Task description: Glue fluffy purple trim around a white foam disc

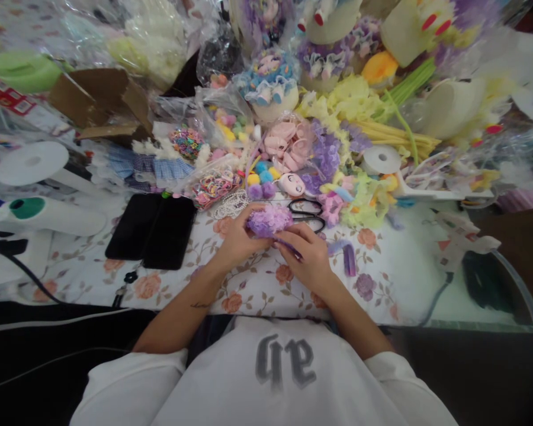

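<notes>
A fluffy purple ruffled bundle (269, 220) sits between my two hands over the floral tablecloth (257, 290). My left hand (237, 238) curls round its left side and holds it. My right hand (305, 253) is closed in a pinch on a thin purple strip (288, 247) that runs from the bundle's lower edge. Black scissors (308, 213) lie just behind my right hand, touching neither hand. A short purple piece (349, 259) lies on the cloth to the right of my right hand.
Two black phones (153, 229) lie left of my hands. A glue gun (459, 239) rests at the right with its cord. A white tape roll (382, 160), pompoms (262, 180), bags of beads and plush craft pieces crowd the back. White devices stand at far left.
</notes>
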Available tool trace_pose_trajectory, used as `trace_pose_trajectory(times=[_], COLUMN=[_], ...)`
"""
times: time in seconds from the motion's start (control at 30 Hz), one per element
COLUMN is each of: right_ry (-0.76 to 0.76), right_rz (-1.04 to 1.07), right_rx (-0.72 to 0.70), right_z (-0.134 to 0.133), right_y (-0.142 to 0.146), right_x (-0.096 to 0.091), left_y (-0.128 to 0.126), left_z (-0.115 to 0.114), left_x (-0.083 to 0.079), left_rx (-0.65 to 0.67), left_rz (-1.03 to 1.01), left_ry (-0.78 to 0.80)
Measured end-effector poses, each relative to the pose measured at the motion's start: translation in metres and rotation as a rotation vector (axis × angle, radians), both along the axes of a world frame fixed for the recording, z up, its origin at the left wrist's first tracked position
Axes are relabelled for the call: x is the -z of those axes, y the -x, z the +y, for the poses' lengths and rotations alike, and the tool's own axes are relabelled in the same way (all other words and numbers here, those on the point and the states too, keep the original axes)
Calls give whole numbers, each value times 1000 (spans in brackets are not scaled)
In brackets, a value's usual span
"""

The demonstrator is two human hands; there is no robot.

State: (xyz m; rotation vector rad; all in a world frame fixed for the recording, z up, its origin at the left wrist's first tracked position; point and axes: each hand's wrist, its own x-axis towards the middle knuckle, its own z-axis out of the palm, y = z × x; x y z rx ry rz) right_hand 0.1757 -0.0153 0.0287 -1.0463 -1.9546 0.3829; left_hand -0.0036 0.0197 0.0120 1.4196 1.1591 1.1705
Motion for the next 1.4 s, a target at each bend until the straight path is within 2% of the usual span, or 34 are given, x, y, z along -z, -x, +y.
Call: trace_pose_trajectory(times=[0.1,0.17,0.3,0.4,0.5,0.63,0.77,0.83,1.03,1.13,1.4], right_ry=[-34,-120,-435,-667,-785,-803,-845,-860,-875,-861,-738], right_rz=[-80,-176,-400,-512,-542,-537,-541,-556,-560,-541,-402], right_rx=[5,16,40,-7,-73,-101,-104,-105,-137,-151,-112], right_z=[-1,-1,1,2,4,5,4,4,5,5,0], right_y=[0,-2,-8,-13,-17,-19,-18,-18,-17,-18,-23], right_x=[2,3,3,1,-1,-4,-8,-10,-14,-13,6], left_y=[-1,-2,-2,-3,-4,-1,2,2,-2,-3,-4], left_z=[-2,-4,-5,-5,-6,-8,-7,-7,-7,-6,-4], left_x=[-2,-5,-8,-8,-7,-9,-11,-11,-8,-6,-10], left_rx=[35,50,115,156,196,268,339,348,258,239,209], left_rz=[-55,-99,-211,-297,-336,-387,-579,-609,-405,-409,-386], left_ry=[92,148,280,356,397,425,441,427,357,380,437])
